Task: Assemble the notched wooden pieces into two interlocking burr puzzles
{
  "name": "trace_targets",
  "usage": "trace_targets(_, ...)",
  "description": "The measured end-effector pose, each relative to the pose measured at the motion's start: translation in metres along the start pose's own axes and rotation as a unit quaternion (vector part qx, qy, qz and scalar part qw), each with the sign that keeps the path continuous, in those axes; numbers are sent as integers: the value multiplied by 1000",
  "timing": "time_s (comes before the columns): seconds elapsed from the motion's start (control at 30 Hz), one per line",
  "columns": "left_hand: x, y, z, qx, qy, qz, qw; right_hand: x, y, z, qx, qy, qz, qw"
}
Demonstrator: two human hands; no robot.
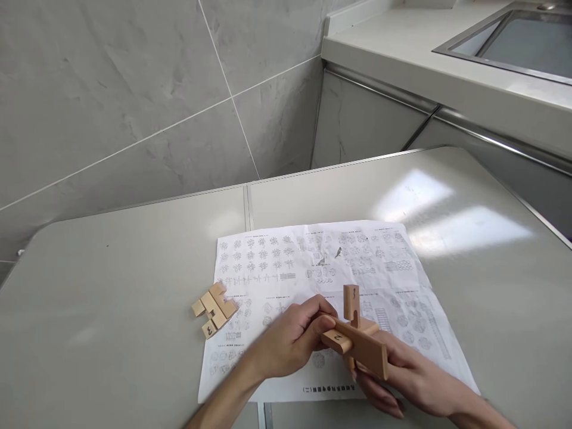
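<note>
Wooden assembly [367,350]: crossed bars joined together, held above the printed sheet [290,292], between the two hands.
Left hand [295,336]: thumb and bent fingers pinched on the assembly's left end, beside the bar marked 2 [338,339].
Right hand [415,372]: touching the assembly's right side, fingers reaching below; how firmly it grips cannot be told, as the wood hides part of it.
Weight and stiffness: likely light, rigid and hard to break; the bars could slide against each other if the joints are loose.
Best hold: probably around the crossing, with the long bar steadied by its flat sides.
Wood: pale brown, smooth-looking, with flat faces and softened edges.
Upright piece [351,302]: blocky, standing above the crossing, a notch near its foot; its dark mark is hard to read.
Loose cluster [215,310]: notched blocks over the sheet's left edge, one marked 3.
Paper: thin, creased, covered in small line diagrams.
Tabletop [134,280]: pale, glossy, with a seam across it.
</note>
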State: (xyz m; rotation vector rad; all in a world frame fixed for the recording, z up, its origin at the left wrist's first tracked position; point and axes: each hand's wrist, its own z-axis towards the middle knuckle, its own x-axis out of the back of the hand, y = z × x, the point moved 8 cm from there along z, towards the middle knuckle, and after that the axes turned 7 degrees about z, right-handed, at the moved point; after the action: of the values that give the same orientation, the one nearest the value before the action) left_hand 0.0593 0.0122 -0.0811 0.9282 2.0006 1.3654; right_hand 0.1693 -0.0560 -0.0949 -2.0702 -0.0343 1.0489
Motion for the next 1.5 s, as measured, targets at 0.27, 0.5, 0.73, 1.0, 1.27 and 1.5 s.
trace_targets(0.27, 3, -2, -1, -4, 25, 63, 998, 2, 1, -1, -3, 8, -16, 1000)
trace_targets(0.5, 2, -3, -2, -2, 24, 47, 999, 2, -2, 0, 4, 10, -23, 1000)
trace_targets(0.73, 6, 1, -2, -27, 59, 96, 993, 5, -1, 4, 23, 30, 2, 999)
trace_targets(1.0, 4, -1, -3, -30, 59, 91, 994, 10, -3, 2, 33, 25, 26, 999)
trace_targets(1.27, 4, 3, 0, -15, 50, 118, 992, -1, -7, 4, 26, -25, 2, 999)
trace_targets(1.5, 2, 2, 1, -13, 50, 124, 991, -8, -9, 5, 5, -38, -11, 999)
